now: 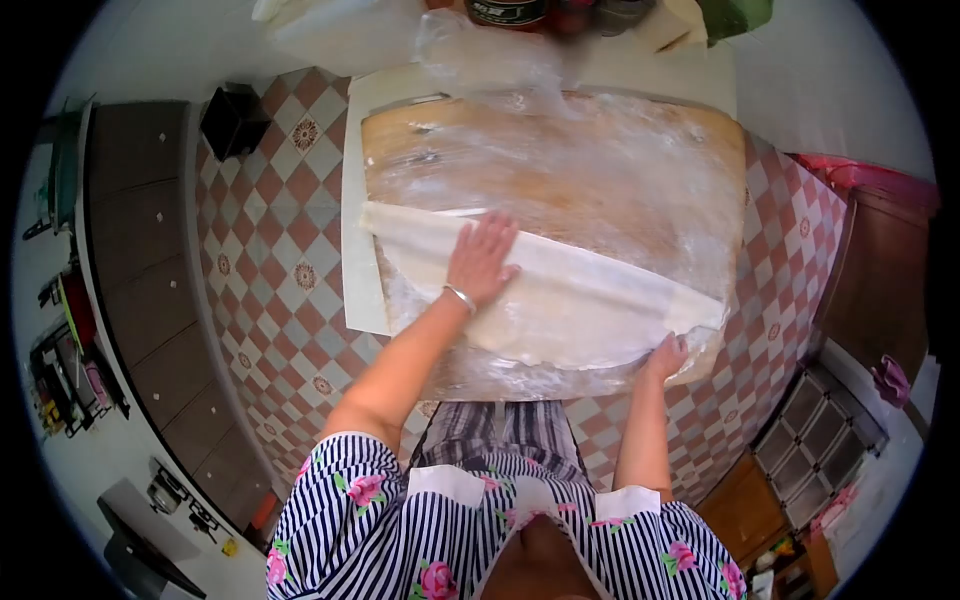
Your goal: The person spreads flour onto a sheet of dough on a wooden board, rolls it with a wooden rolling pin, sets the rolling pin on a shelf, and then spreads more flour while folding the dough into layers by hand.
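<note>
A large sheet of pale dough (570, 300), folded over along its upper edge, lies slantwise on a floured wooden board (640, 150). My left hand (483, 258) rests flat on the dough's left part with its fingers stretched out, a silver bangle at the wrist. At the sheet's lower right edge, my right hand (668, 355) has its fingers closed together by the dough's corner; what they hold, if anything, is too small to make out. White flour is smeared over the board around the sheet.
Behind the board lie a clear plastic bag (490, 60) and a dark jar (507, 12). A black bin (234, 122) stands on the tiled floor (300, 190) at the left. Drawers line the far left, and a brown cabinet (880, 270) stands at the right.
</note>
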{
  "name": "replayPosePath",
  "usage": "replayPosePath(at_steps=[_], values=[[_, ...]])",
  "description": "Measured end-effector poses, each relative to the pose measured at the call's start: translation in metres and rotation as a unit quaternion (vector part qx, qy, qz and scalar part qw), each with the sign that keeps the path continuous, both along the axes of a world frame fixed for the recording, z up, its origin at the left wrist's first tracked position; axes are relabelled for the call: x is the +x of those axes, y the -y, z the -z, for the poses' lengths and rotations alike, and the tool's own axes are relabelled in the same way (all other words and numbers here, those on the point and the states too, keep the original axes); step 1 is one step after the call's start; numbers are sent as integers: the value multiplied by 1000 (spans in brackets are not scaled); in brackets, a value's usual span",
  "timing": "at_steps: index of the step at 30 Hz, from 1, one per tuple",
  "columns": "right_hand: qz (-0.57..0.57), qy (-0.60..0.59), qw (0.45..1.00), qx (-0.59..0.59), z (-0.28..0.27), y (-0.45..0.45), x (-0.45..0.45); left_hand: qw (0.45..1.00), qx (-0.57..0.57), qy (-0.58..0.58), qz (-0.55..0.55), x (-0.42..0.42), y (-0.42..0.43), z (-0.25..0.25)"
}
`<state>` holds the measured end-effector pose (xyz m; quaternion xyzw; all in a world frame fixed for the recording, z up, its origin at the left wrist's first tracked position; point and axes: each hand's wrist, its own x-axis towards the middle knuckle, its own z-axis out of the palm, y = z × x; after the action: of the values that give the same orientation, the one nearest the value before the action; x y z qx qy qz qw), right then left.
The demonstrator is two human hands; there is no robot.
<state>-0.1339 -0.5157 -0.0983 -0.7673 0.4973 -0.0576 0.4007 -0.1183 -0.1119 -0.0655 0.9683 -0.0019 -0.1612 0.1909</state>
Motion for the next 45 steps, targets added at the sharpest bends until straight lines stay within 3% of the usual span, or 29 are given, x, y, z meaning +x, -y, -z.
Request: replayPosePath(at_steps=[2,5,6,8,10,13,14,16,18,21,29,33,36,39,41,43,44,45], values=[[10,31,999,-1,-11,0,-1,999,1,7,-45,0,-30,6],[-124,87,979,-138,-39,-28,16,983,31,93,-153,-7,-58,12],[-206,123,963,-120,-55,-57,27,971,45,130,-196,-14,-63,12],[-352,175,919,-41,-83,-134,59,918,32,213,-333,-39,-71,13],[-495,192,847,16,-104,-211,102,821,36,282,-495,-72,-76,37],[-611,171,772,24,-105,-314,181,715,112,216,-655,-102,-75,58],[-637,141,757,2,-93,-339,206,720,125,191,-656,-105,-74,58],[-660,227,712,-75,-68,-381,251,726,151,141,-656,-103,-71,58],[-684,138,698,-158,-63,-411,284,734,132,154,-648,-101,-72,56],[-697,150,692,-112,70,-419,356,744,116,150,-641,-102,-71,51],[-761,-9,638,-119,55,-473,361,741,84,129,-654,-101,-74,45],[-742,-27,667,-70,53,-468,369,745,90,139,-646,-101,-74,44],[-668,-43,740,67,55,-456,378,748,100,139,-642,-101,-74,46],[-485,-71,791,365,58,-436,384,749,103,115,-645,-98,-74,42],[-314,-74,750,578,54,-413,379,748,103,111,-646,-96,-72,41],[-233,-42,675,699,35,-395,358,747,102,123,-646,-96,-72,45],[-213,-59,571,791,15,-375,337,745,110,134,-644,-96,-71,47],[-192,-51,556,807,1,-360,313,747,115,143,-638,-96,-71,50]])
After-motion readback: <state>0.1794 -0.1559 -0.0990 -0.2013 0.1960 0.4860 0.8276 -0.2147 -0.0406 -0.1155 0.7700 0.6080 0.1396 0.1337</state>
